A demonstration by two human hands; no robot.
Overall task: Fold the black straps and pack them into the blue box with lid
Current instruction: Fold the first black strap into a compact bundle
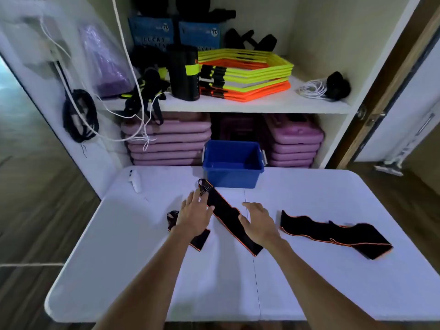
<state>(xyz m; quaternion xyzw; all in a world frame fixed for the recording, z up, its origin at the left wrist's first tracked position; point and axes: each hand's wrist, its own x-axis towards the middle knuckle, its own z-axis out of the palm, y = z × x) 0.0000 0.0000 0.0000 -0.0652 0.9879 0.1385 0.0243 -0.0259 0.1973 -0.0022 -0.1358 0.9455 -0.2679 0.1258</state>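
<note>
Two bare forearms reach over a white folding table (309,270). The left hand (194,216) and right hand (259,225) hover flat, fingers spread, gripping nothing, flanking the middle black strap (228,216). Best to flatten it, then fold end to end. Other straps lie either side; the blue box (232,163) stands lidless behind, with open room nearer.

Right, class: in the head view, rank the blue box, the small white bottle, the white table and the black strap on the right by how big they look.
Largest to smallest:
1. white table
2. blue box and black strap on the right: alike in area, and the strap lies nearer the camera, so unranked
3. small white bottle
</note>
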